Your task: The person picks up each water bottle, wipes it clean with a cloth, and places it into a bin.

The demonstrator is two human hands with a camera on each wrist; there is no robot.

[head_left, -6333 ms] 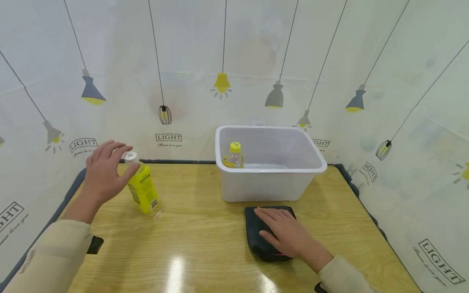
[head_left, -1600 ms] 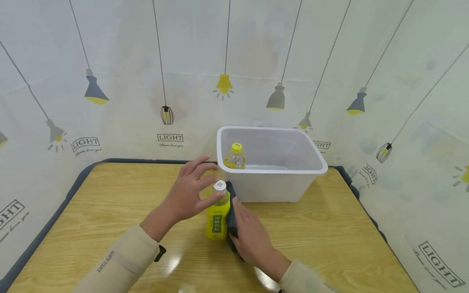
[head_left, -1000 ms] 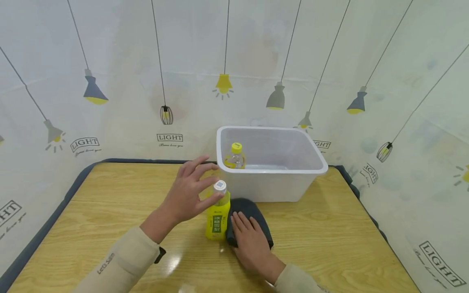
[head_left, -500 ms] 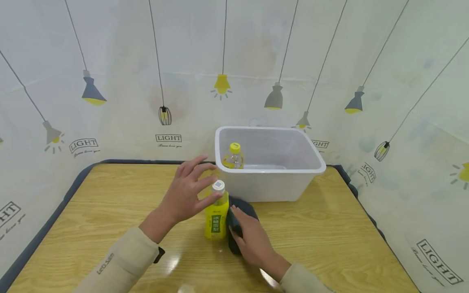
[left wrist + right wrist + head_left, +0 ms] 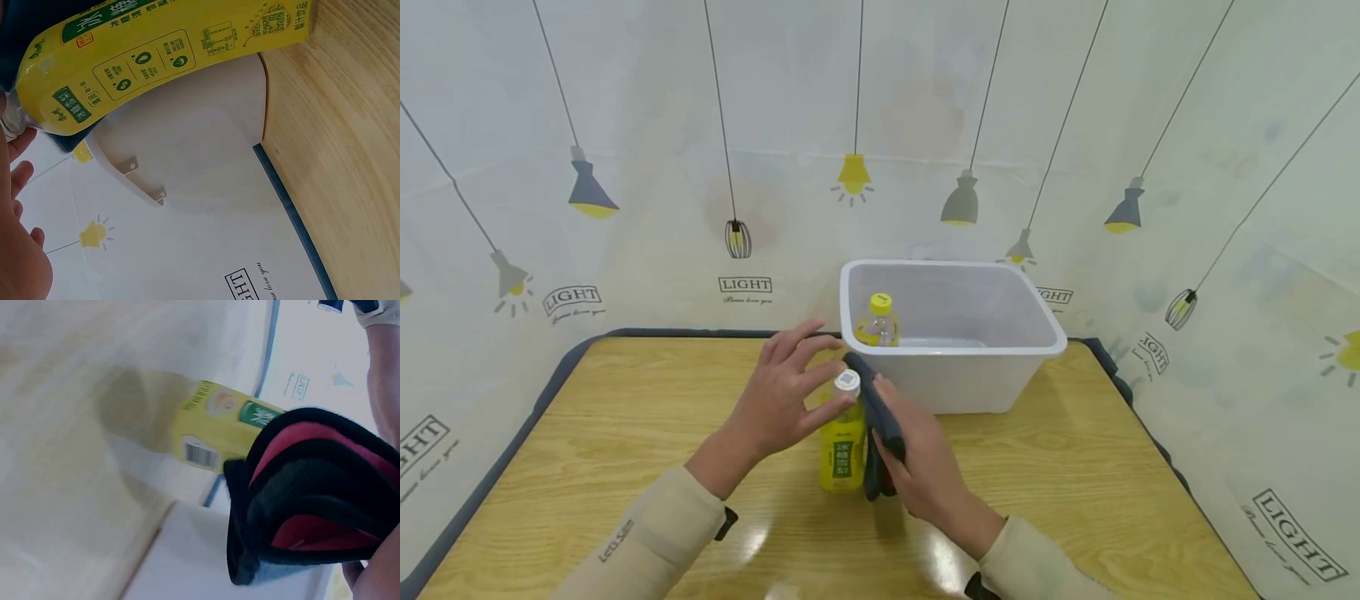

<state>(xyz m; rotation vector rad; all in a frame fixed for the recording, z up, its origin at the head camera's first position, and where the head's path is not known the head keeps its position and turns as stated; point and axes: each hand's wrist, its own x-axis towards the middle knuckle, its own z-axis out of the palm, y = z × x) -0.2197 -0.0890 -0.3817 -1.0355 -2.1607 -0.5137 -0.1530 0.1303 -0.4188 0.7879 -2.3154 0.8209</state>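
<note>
My left hand (image 5: pixel 782 392) pinches a yellow-labelled drink bottle (image 5: pixel 842 454) at its white cap, between thumb and forefinger. Upright on the table, the bottle carries a green panel with Chinese characters. In the left wrist view the bottle's label (image 5: pixel 144 62) fills the top. Just right of the bottle, my right hand (image 5: pixel 925 454) grips a dark folded cloth piece (image 5: pixel 880 408) with a rounded edge, held on edge against or very close to the bottle. The right wrist view shows the cloth piece's (image 5: pixel 306 494) black trim and red lining in two openings; its exact kind is unclear.
A white plastic bin (image 5: pixel 955 379) stands behind the hands, near the back wall. Inside its left end is a yellow-capped bottle (image 5: pixel 881 319). The wood-grain table (image 5: pixel 647 417) has a dark edging, and lamp-printed sheets (image 5: pixel 790 108) hang around it.
The bottle has come from the left to the middle in my left hand. My right hand, earlier flat on the cloth piece, has brought it left and now lifts and tilts it beside the bottle.
</note>
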